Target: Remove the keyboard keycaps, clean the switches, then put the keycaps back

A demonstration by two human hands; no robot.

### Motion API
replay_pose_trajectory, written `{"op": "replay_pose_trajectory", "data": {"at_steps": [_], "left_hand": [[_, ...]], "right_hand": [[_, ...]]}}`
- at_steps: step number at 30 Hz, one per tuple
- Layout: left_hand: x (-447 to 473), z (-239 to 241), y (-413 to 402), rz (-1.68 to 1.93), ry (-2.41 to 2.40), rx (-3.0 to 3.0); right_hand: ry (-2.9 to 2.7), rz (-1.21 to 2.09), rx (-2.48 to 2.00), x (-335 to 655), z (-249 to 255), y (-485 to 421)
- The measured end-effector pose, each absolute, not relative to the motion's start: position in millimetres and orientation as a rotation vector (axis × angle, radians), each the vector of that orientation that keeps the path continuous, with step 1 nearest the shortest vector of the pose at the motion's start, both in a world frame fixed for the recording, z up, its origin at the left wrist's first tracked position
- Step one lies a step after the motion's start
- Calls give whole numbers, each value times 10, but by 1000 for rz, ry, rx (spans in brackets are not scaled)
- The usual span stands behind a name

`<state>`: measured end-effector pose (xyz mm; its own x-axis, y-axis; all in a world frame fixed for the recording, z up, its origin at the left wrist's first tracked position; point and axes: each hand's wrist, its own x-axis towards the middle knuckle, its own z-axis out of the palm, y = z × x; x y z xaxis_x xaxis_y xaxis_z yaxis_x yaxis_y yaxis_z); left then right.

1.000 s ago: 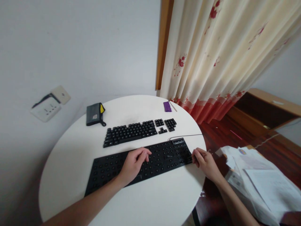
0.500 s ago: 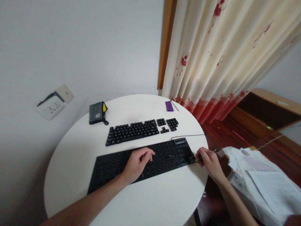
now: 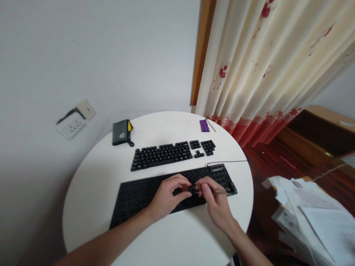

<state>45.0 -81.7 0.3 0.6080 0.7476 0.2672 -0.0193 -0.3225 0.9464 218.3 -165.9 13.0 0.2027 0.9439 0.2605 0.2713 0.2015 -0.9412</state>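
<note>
A black keyboard [image 3: 138, 199] with most of its keycaps off lies across the table, its bare switches showing. Over its right half my two hands meet. My right hand [image 3: 215, 199] is closed on a thin wire-ended tool [image 3: 220, 191], possibly a keycap puller, blurred by motion; its wires point toward my left fingers. Thumb and fingertips of my left hand [image 3: 172, 192] pinch together at the wires, and whatever small thing they grip is too blurred to name. Behind the keyboard, black keycaps [image 3: 163, 153] are laid out in keyboard order.
A round white table [image 3: 91, 188] carries everything. At its back stand a grey pouch [image 3: 120, 132], a purple cloth [image 3: 204, 126] and a thin brush-like stick [image 3: 211, 125]. The keyboard cable [image 3: 230, 161] runs off the right edge. White bags and papers [image 3: 318, 214] lie at the right.
My right hand has moved left from the keyboard's right end to meet my left hand, bringing the thin tool between them. The view has shifted slightly left.
</note>
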Motion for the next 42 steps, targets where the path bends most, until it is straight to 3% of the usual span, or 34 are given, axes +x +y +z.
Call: {"op": "replay_pose_trajectory", "data": {"at_steps": [6, 14, 20, 25, 32, 36, 42], "left_hand": [[452, -17, -793, 920, 655, 1925], [457, -79, -857, 1122, 532, 2184], [444, -29, -842, 1165, 613, 2153], [468, -78, -831, 1108, 751, 1965], [449, -84, -839, 924, 699, 1894], [423, -34, -824, 895, 659, 1876], [427, -37, -773, 874, 762, 1898]], "right_hand": [[-1203, 827, -1396, 2094, 43, -1632], [-1117, 716, -1511, 1987, 52, -1587], [-1457, 431, -1500, 2098, 135, -1580], [-1843, 534, -1318, 2249, 154, -1563], [-2043, 412, -1386, 2351, 192, -1552], [-1980, 384, -1437, 2715, 272, -1375], [-1716, 244, -1925, 3725, 88, -679]]}}
